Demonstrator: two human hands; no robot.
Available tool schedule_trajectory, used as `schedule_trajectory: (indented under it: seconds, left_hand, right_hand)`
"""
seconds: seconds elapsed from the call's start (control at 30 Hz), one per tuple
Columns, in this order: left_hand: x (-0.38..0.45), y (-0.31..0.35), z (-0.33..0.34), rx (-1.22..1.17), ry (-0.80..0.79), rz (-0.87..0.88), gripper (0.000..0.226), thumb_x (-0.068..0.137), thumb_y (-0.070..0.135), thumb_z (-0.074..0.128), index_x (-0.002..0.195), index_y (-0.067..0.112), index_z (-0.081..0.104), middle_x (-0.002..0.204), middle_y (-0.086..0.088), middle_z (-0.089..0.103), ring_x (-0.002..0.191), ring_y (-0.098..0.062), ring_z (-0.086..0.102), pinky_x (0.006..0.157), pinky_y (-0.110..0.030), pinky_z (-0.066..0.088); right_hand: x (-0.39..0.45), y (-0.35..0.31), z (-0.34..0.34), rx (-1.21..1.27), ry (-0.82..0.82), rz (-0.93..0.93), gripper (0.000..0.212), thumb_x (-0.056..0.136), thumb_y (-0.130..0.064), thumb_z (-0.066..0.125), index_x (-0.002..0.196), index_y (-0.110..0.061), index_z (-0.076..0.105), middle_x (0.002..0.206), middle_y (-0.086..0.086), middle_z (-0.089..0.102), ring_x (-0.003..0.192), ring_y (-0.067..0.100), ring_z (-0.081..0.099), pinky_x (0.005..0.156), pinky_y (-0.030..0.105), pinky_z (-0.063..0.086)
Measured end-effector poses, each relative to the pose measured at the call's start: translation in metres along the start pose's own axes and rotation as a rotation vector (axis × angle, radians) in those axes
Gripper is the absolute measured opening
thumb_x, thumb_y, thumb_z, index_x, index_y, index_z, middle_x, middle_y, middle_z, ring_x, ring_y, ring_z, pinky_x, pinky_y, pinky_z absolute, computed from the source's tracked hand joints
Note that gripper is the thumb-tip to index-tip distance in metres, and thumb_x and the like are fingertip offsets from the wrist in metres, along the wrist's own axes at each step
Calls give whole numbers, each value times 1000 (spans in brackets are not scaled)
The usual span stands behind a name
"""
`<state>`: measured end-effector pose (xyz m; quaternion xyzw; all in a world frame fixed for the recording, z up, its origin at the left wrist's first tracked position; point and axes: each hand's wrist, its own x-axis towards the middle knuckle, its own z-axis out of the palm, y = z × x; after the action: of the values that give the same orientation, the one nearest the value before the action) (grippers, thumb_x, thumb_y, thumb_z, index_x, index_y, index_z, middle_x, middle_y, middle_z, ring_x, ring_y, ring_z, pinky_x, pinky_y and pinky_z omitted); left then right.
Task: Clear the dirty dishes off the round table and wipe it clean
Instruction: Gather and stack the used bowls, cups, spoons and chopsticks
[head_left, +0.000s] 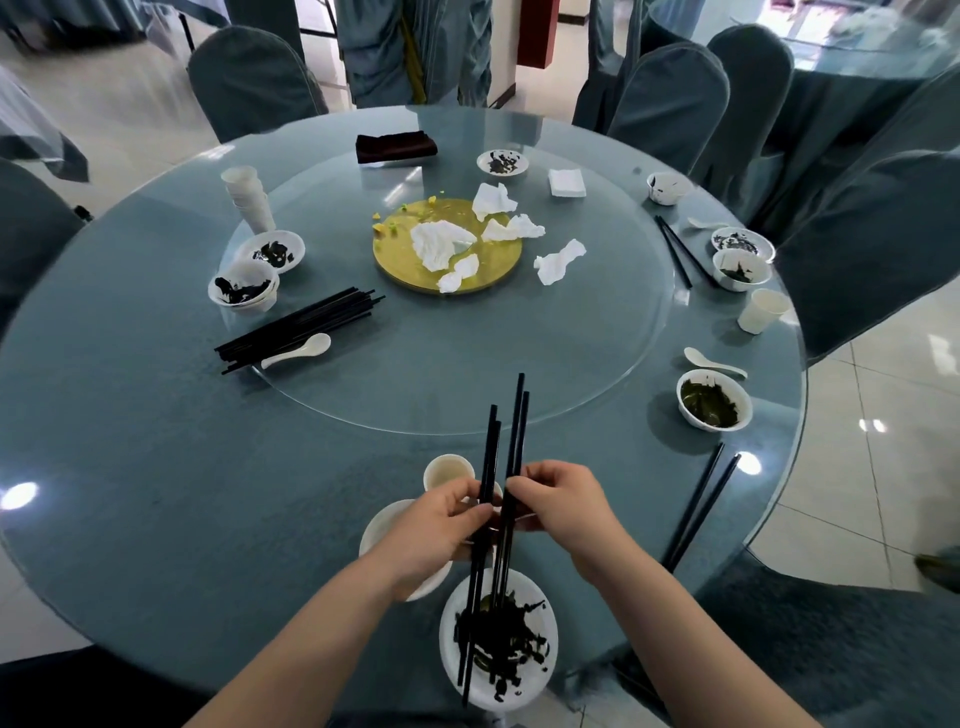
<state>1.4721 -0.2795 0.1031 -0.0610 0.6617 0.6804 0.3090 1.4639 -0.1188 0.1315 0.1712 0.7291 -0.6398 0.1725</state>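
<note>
Nearest the camera, both forearms reach in over the round table (156, 467). The left hand (441, 525) and right hand (558, 506) meet at its near edge, fingers curled round a bundle of black chopsticks (501, 467) — four sticks, held about mid-length. Their long axis runs near to far, tips pointing away toward the table's centre, lower ends over a dirty plate (498, 636) strewn with dark scraps. Just beyond the hands stand a paper cup (448, 470) and a white bowl (384, 530), partly hidden by the left hand.

To the right lie a loose chopstick pair (701, 512), then a bowl of greens (714, 400). Mid-left — a chopstick pile (296, 330) beside a white spoon (298, 351). At the centre, crumpled napkins (441, 249) on a yellow disc (498, 260). Farthest, a folded dark cloth (395, 146).
</note>
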Motion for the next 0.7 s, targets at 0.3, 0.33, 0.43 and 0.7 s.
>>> schedule_trajectory:
  seconds: [0.3, 0.33, 0.43, 0.7]
  left_hand:
    - [4, -4, 8, -74, -42, -97, 19, 99, 7, 51, 114, 6, 63, 95, -12, 73, 85, -16, 71, 70, -27, 55]
    - [5, -5, 7, -74, -42, -106, 18, 98, 7, 53, 112, 6, 64, 95, -12, 73, 85, -16, 71, 70, -27, 55]
    - [7, -7, 5, -83, -41, -145, 16, 95, 7, 58, 108, 5, 66, 94, -14, 73, 84, -18, 71, 67, -27, 55]
    - [9, -11, -2, -52, -13, -160, 15, 94, 4, 58, 106, -1, 65, 81, -8, 71, 74, -16, 68, 68, -29, 56]
  right_hand:
    - [12, 25, 6, -17, 89, 64, 18, 87, -10, 64, 87, 7, 68, 73, 8, 63, 61, 11, 54, 48, 13, 43]
    - [13, 26, 6, -6, 82, 71, 18, 87, -11, 64, 89, 6, 69, 75, 7, 64, 65, 12, 55, 49, 12, 44]
    - [14, 32, 4, 7, 76, 78, 16, 88, -11, 66, 87, 4, 69, 75, 4, 65, 65, 9, 55, 52, 8, 43]
    - [31, 61, -31, -225, 209, 97, 26, 92, -41, 63, 94, -16, 71, 83, -8, 68, 72, 7, 58, 67, 26, 47]
